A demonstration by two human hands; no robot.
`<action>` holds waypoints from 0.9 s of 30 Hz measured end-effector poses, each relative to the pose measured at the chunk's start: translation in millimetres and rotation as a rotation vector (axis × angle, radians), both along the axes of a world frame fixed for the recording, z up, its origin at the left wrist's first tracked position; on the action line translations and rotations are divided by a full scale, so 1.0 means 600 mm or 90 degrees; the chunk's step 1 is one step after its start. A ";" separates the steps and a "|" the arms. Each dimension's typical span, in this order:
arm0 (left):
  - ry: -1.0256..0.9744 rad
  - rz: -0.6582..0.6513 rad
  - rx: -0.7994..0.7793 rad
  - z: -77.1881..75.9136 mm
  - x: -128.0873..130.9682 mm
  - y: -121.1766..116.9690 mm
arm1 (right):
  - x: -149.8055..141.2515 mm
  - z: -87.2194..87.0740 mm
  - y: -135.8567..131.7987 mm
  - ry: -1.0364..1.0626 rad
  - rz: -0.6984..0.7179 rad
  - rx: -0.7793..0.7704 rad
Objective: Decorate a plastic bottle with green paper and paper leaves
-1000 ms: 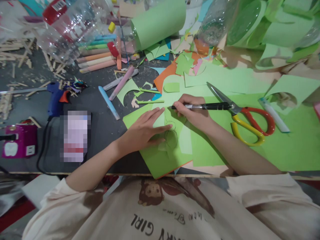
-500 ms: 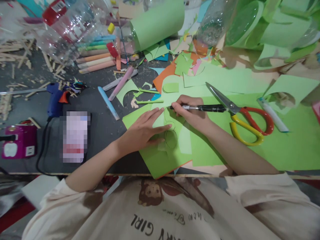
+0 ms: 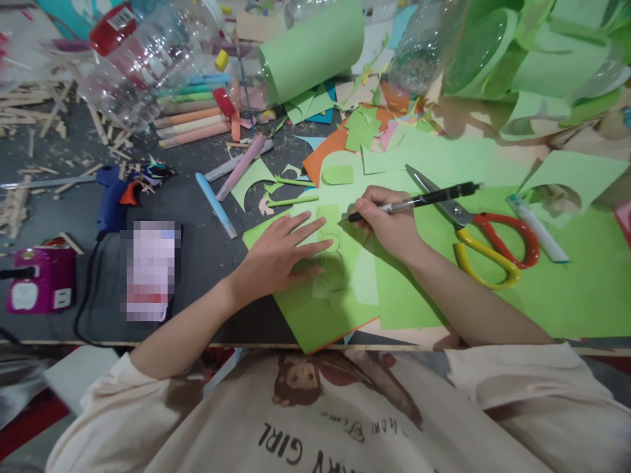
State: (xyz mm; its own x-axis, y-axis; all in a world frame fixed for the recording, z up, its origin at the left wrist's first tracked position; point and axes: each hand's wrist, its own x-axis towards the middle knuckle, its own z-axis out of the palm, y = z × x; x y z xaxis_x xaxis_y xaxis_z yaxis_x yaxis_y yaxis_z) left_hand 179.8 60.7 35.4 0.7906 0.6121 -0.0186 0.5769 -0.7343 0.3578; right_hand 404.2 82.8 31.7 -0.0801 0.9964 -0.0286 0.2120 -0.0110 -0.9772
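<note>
My right hand (image 3: 389,220) is closed round a black pen (image 3: 419,200), its tip just over the green paper and its back end pointing right. My left hand (image 3: 283,253) lies spread on the left part of a bright green sheet (image 3: 305,328). Between the hands is a small light green paper piece (image 3: 329,286) with curved outlines drawn by it; where its edges run is hard to tell. Right of my right hand, scissors (image 3: 461,213) with a red and a yellow handle rest half open on green paper.
At left are a blue glue gun (image 3: 111,197), a phone (image 3: 150,269) and a purple box (image 3: 42,279). Behind lie coloured sticks (image 3: 192,121), wood bits (image 3: 49,108), plastic bottles (image 3: 133,66) and a green paper roll (image 3: 315,49). A white tube (image 3: 539,230) lies beyond the scissors.
My right hand has moved slightly right, lifting the pen tip off the drawn line, and the pen's back end has swung up. My left hand has shifted a little left with fingers spread wider.
</note>
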 end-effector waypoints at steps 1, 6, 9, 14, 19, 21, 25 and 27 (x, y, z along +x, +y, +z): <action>-0.007 0.006 0.003 -0.001 -0.001 0.002 | 0.000 0.001 -0.001 -0.006 0.015 0.000; -0.023 -0.005 -0.007 0.000 -0.003 0.005 | -0.001 0.004 -0.004 -0.076 0.113 0.004; -0.024 0.004 -0.016 0.001 -0.001 0.003 | -0.001 0.004 -0.005 -0.109 0.139 0.028; -0.021 0.002 -0.022 0.002 -0.001 0.002 | -0.001 0.003 -0.006 -0.109 0.154 0.046; -0.014 0.002 -0.023 0.003 0.000 0.002 | -0.003 0.004 -0.008 -0.099 0.108 0.047; -0.019 0.000 -0.017 0.003 0.000 0.002 | -0.003 0.005 -0.008 -0.084 0.078 0.035; -0.021 -0.001 -0.012 0.004 0.000 0.002 | -0.002 0.004 -0.006 -0.087 0.076 0.030; -0.021 -0.001 -0.011 0.004 0.000 0.002 | -0.001 0.003 -0.006 -0.097 0.108 0.046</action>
State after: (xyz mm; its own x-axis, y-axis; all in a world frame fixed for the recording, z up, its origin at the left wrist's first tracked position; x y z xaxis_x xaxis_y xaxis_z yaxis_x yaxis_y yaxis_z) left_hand 180.0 61.6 37.9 0.7923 0.6101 -0.0034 0.5630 -0.7291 0.3892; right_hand 403.8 79.3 33.3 -0.2471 0.9689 0.0170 0.3505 0.1057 -0.9306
